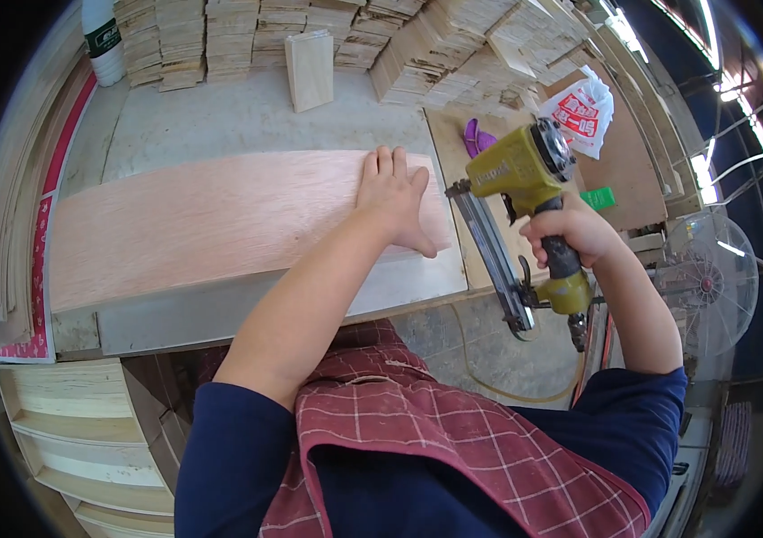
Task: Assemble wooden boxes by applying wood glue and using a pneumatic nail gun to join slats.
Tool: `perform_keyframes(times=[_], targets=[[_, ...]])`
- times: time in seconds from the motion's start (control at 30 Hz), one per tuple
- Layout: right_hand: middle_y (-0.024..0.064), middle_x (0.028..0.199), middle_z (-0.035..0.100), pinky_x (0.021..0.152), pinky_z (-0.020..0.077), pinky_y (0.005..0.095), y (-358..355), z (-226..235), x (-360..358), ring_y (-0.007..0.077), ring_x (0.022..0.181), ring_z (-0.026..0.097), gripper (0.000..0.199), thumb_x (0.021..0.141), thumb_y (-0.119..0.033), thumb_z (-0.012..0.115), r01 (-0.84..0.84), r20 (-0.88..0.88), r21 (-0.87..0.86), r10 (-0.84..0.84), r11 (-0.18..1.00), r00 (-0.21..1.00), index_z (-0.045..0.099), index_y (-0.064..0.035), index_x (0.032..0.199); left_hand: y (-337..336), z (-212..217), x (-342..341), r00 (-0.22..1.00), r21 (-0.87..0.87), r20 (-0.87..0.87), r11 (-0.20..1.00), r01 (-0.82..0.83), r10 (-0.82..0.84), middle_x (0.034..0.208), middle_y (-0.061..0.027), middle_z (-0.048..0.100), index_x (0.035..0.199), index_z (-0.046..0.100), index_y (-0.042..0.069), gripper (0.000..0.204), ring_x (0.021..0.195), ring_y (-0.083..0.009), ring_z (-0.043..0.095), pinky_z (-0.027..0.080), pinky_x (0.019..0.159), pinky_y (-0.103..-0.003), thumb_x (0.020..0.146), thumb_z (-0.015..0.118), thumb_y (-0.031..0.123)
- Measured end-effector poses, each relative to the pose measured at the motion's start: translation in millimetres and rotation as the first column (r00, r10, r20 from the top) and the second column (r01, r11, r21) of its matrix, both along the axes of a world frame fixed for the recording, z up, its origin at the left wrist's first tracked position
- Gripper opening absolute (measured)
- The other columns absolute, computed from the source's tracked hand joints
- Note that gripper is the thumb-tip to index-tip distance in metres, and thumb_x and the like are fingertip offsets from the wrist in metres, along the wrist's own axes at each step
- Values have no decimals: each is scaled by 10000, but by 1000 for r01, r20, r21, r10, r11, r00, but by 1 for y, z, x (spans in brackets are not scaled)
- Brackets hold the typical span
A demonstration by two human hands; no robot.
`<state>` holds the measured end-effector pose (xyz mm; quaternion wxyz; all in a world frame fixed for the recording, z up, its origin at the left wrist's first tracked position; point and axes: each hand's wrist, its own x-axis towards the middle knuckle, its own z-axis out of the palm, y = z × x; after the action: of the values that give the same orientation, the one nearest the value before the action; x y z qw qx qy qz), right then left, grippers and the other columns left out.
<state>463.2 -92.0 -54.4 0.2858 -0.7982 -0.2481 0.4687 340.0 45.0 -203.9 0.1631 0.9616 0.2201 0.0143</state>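
A long, pale wooden board [211, 215] lies across the workbench [310, 300]. My left hand [395, 197] presses flat near the board's right end, fingers spread and thumb toward the near edge. Off to the right, my right hand [574, 231] is wrapped round the black grip of a yellow-green pneumatic nail gun [511, 166]. The gun is held in the air beyond the board's right end, its nose pointing left and its long magazine slanting down. Whether a finger rests on the trigger I cannot make out.
Stacks of thin wood pieces [310, 31] line the back, with one small block [310, 72] standing before them. A bottle [104, 45] is at the far left. A plastic bag [583, 112] and purple item [477, 137] lie at right. An air hose [489, 386] hangs below; a fan [709, 282] stands right.
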Motion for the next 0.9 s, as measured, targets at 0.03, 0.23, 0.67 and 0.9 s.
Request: perform_keyframes(times=[0.03, 0.23, 0.67, 0.9], targets=[[75, 559, 527, 416, 453, 283, -8, 2, -6, 142, 442, 521, 146, 671, -58, 642, 3, 7, -5, -3, 1000, 1000, 537, 28, 725, 0, 3, 0, 1000, -2, -12, 1000, 0, 0, 1356, -269, 234, 1297, 357, 63, 1055, 1273, -416, 158, 102, 1048, -460, 450, 682, 601], [88, 568, 537, 416, 442, 271, -36, 4, -28, 151, 428, 517, 166, 630, -29, 630, 19, -6, -79, -20, 997, 1000, 551, 65, 741, 0, -1, 0, 999, 23, 36, 1000, -20, 19, 1329, -250, 273, 1241, 392, 53, 992, 1252, -407, 188, 124, 1036, -463, 455, 696, 578], [84, 568, 540, 428, 455, 282, -43, -12, -26, 154, 447, 526, 151, 631, -47, 628, 51, -26, -92, -54, 994, 998, 563, 58, 717, -2, -2, 2, 999, 35, 44, 999, -26, 25, 1318, -246, 293, 1220, 422, 56, 975, 1233, -388, 219, 137, 1030, -437, 437, 694, 568], [86, 569, 545, 427, 453, 285, -47, -16, -25, 158, 445, 528, 172, 638, -49, 623, 62, -41, -102, -66, 993, 997, 554, 60, 753, -1, -4, 2, 998, 51, 62, 998, -35, 32, 1317, -241, 294, 1210, 433, 56, 965, 1229, -383, 223, 138, 1029, -431, 436, 690, 572]])
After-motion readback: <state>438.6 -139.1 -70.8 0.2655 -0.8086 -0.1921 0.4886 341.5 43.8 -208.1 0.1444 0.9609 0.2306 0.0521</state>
